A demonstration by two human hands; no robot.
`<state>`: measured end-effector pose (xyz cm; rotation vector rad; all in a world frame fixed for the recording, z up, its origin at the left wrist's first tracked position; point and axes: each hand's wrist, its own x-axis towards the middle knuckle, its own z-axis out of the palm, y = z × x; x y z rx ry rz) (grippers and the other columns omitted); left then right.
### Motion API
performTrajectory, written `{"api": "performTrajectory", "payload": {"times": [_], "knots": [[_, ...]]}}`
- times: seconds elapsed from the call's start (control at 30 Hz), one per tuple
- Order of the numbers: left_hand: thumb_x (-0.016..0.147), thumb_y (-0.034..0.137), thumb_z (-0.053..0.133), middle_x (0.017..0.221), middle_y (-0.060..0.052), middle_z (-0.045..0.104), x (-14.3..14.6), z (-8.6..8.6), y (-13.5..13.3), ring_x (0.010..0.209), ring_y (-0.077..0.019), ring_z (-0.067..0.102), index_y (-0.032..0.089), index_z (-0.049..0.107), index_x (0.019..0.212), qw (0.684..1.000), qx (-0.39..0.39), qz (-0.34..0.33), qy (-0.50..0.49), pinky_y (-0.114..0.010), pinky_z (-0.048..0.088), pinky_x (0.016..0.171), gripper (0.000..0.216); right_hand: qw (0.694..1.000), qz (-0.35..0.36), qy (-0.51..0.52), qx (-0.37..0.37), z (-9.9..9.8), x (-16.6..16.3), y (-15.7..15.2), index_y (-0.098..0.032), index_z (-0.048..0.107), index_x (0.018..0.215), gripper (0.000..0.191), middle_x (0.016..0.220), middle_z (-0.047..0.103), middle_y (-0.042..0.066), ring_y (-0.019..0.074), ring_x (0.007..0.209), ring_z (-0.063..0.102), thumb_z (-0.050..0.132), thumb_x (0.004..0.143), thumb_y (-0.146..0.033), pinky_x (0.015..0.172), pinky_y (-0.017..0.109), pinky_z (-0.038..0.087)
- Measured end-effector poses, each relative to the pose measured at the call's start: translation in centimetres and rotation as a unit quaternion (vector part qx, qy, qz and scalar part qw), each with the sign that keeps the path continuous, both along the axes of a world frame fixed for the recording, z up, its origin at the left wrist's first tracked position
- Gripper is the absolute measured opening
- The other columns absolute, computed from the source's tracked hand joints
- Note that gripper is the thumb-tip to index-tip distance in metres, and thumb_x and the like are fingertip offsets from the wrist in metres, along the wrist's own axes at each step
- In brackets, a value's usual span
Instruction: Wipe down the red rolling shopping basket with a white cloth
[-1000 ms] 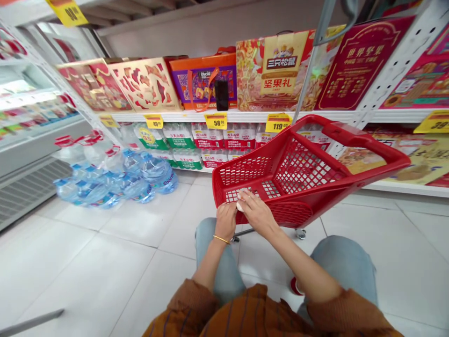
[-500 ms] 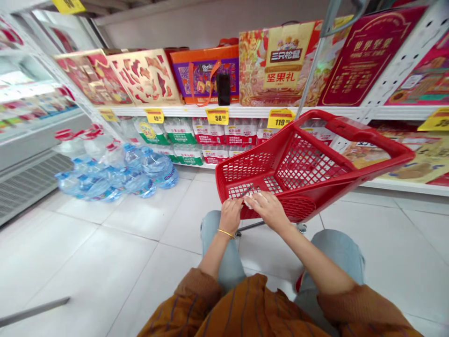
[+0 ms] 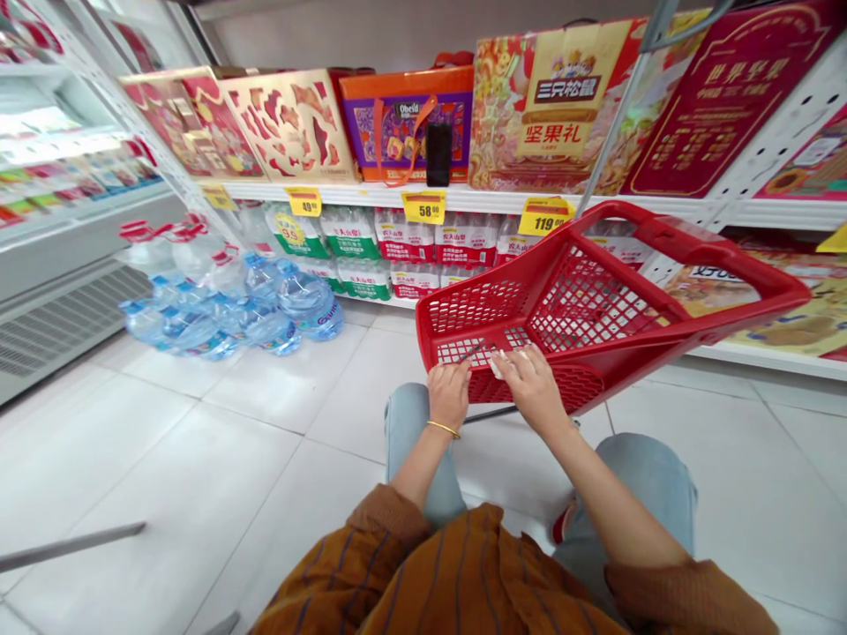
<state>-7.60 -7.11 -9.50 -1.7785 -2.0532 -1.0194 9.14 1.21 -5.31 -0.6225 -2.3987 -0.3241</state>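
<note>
A red plastic shopping basket cart (image 3: 588, 375) with mesh walls stands in front of my knees. My left hand (image 3: 450, 392) is closed over the near rim at its left end, with a gold bangle on the wrist. Just to the right, my right hand (image 3: 535, 388) presses a crumpled white tissue (image 3: 498, 363) against the same rim. Most of the tissue is hidden under the fingers. The basket's mesh floor shows beyond my hands, and its long handle (image 3: 754, 265) reaches out to the right.
Gift boxes (image 3: 559, 115) line the shelf ahead, and a black phone (image 3: 438, 154) leans against an orange and purple one. Packed water bottles (image 3: 407, 238) fill the level below. Large blue bottles (image 3: 265, 309) stand on the tiled floor at left, beside a cooler (image 3: 59, 317).
My right hand has slid right along the rim with the tissue, so the gap between my hands is wider. The left hand stays at the rim. The whole view has shifted slightly.
</note>
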Motion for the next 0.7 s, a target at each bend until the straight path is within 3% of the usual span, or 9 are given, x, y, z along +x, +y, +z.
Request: {"api": "performTrajectory", "payload": {"times": [0.27, 0.4, 0.7], "knots": [[0.098, 0.025, 0.031, 0.083, -0.007, 0.066, -0.1, -0.4, -0.2, 0.081, -0.0215, 0.055, 0.017, 0.064, 0.101, 1.000, 0.025, -0.005, 0.005, -0.038, 0.040, 0.091, 0.035, 0.999, 0.005, -0.021, -0.029, -0.7, -3.5, -2.4, -0.025, 0.050, 0.135, 0.044, 0.125, 0.061, 0.007, 0.0264, 0.115, 0.046, 0.049, 0.092, -0.018, 0.106, 0.047, 0.036], [0.098, 0.024, 0.033, 0.085, -0.007, 0.067, -0.4, -0.3, -0.2, 0.083, -0.0208, 0.057, 0.018, 0.064, 0.101, 1.000, 0.025, -0.014, 0.000, -0.037, 0.040, 0.093, 0.032, 0.999, 0.016, -0.042, -0.021, -0.8, -3.0, -1.7, -0.029, 0.047, 0.138, 0.046, 0.112, 0.065, 0.005, 0.0244, 0.107, 0.050, 0.049, 0.093, -0.020, 0.102, 0.044, 0.038], [0.099, 0.028, 0.033, 0.088, -0.005, 0.069, -0.9, -0.4, -0.3, 0.086, -0.0194, 0.059, 0.020, 0.063, 0.106, 1.000, 0.000, -0.023, 0.003, -0.038, 0.040, 0.094, 0.033, 1.000, 0.010, -0.012, -0.020, -1.1, -0.9, -0.1, -0.028, 0.052, 0.133, 0.043, 0.111, 0.065, 0.005, 0.0222, 0.110, 0.049, 0.050, 0.092, -0.016, 0.111, 0.046, 0.032]]}}
